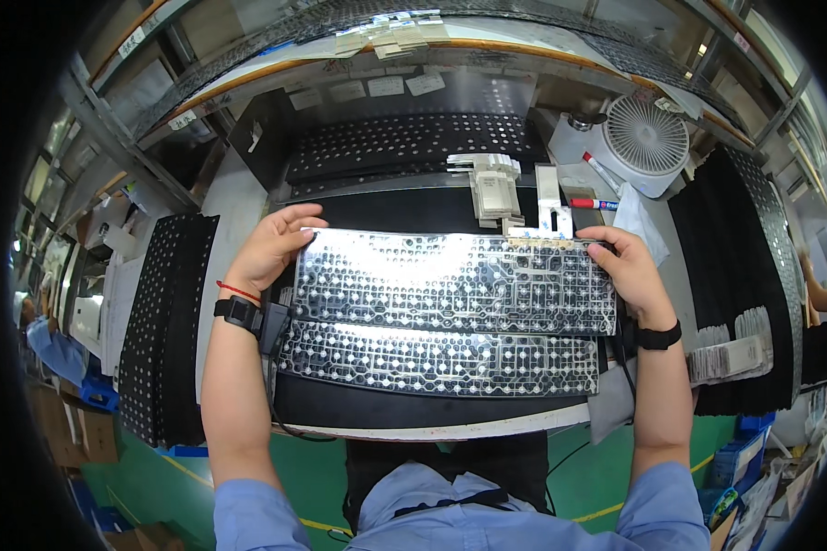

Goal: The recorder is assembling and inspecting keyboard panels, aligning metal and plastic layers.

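A clear keyboard membrane sheet point(413, 285), printed with silvery traces and dots, spans the space between my hands. My left hand point(276, 248) is closed at its upper left corner, thumb along the edge and fingers behind. At the upper right corner, my right hand point(623, 266) pinches the sheet, thumb on its face. A second membrane sheet point(441, 360) shows below it, partly covered by the first. A white connector tail point(551, 207) stands up from the top edge of the upper sheet, beside a pile of small pale tail-shaped pieces point(494, 195).
Black dotted sheets are stacked at the left point(170, 321), right point(744, 266) and back point(413, 142). A white fan point(646, 136) and red marker point(594, 204) sit at the back right. Folded pale strips point(733, 354) lie on the right stack. A shelf point(276, 66) crosses above.
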The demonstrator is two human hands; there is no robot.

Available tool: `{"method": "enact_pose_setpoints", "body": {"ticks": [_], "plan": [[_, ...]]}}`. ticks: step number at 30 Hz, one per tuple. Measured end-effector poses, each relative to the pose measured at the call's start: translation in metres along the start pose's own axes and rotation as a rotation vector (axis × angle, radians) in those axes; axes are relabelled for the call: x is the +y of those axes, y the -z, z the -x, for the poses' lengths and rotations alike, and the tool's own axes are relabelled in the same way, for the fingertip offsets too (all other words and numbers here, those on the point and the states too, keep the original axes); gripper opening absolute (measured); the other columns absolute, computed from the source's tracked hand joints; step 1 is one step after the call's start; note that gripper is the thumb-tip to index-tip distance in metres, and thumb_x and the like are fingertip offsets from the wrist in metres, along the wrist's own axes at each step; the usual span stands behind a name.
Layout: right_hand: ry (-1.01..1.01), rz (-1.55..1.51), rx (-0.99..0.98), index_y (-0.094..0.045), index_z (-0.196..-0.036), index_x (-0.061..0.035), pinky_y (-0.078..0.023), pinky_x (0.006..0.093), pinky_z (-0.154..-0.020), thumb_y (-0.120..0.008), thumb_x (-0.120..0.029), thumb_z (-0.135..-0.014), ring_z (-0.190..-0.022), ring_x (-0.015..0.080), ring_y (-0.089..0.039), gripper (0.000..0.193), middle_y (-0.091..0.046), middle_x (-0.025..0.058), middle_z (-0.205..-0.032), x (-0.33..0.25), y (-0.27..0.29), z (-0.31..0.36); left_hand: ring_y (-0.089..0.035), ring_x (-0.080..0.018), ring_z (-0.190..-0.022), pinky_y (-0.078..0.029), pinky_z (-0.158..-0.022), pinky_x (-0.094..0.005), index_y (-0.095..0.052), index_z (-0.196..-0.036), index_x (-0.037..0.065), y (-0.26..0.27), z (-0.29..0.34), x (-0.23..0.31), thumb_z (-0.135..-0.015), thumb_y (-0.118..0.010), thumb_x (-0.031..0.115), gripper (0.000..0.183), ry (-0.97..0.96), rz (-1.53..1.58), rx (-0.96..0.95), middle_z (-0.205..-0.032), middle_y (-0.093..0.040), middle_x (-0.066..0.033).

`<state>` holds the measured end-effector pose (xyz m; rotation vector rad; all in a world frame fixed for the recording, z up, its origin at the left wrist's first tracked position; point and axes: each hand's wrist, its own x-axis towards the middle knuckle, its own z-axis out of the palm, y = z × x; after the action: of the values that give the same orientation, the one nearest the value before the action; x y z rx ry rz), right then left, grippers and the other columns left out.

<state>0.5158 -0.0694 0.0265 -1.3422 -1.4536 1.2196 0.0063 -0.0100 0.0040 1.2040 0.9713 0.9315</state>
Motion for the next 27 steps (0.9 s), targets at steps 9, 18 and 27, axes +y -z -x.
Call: {"method": "enact_pose_setpoints", "body": {"ticks": [9, 18, 27], "plan": [[0.015, 0.172, -0.021, -0.064, -0.114, 0.0013, -0.05, 0.0242, -0.078, -0.067, 0.0, -0.085, -0.087, 0.0083, -0.061, 0.029, -0.066, 0.0027, -0.097, 0.002, 0.001, -0.001, -0.061, -0.0034, -0.075, -0.044, -0.063, -0.0172, -0.057, -0.121, 0.003, 0.009, -0.003, -0.003, -0.092, -0.065, 0.01, 0.031, 0.011, -0.026, 0.099, -0.095, -0.07, -0.0012], [0.241, 0.278, 0.052, -0.067, -0.102, -0.0003, -0.047, 0.0227, -0.073, -0.066, -0.006, -0.089, -0.082, 0.0063, -0.058, 0.014, -0.065, -0.0003, -0.091, 0.009, 0.003, -0.005, -0.063, -0.0055, -0.078, -0.047, -0.068, -0.0176, -0.058, -0.11, 0.005, 0.005, -0.004, -0.004, -0.092, -0.065, 0.011, 0.02, -0.005, -0.033, 0.116, -0.091, -0.069, -0.0013], [0.103, 0.104, 0.039, -0.064, -0.096, -0.0022, -0.042, 0.0197, -0.071, -0.062, -0.007, -0.092, -0.078, 0.004, -0.051, 0.006, -0.06, -0.0033, -0.086, 0.012, 0.006, -0.006, -0.062, -0.0053, -0.079, -0.047, -0.069, -0.0184, -0.059, -0.11, 0.007, 0.005, -0.005, -0.005, -0.095, -0.062, 0.014, 0.017, -0.047, -0.031, 0.118, -0.096, -0.07, -0.0019]]}}
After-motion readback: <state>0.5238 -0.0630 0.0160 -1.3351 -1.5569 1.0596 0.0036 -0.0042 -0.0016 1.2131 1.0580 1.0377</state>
